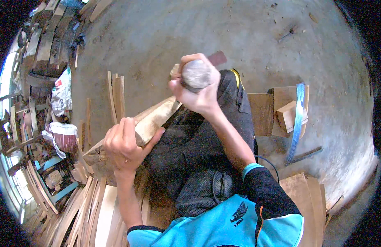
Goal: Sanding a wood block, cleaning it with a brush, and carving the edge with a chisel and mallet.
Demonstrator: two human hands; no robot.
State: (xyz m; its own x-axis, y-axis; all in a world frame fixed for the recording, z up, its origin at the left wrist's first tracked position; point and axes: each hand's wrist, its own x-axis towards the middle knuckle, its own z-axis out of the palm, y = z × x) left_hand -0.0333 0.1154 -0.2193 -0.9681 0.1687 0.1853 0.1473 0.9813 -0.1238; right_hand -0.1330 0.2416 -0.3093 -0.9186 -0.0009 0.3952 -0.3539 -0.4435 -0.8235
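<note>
My left hand (126, 142) is closed around a pale, rough-shaped piece of wood (155, 121), which slants up to the right across my lap. My right hand (202, 92) is raised above the wood's far end, fingers wrapped round a tool with a thick, round wooden end (196, 75) facing up. Beyond that hand juts a flat reddish-brown piece (217, 58), perhaps part of the same tool; the rest is hidden, and slight blur softens it. Dark trousers (174, 148) lie beneath the held wood.
Wooden strips (85, 210) lie at the lower left, and narrow sticks (116, 94) extend ahead of my left hand. A white sack (62, 94) stands among stacked timber. On the right, a wood block (287, 115) sits beside a blue strap (298, 121); brown boards (299, 193) are nearer.
</note>
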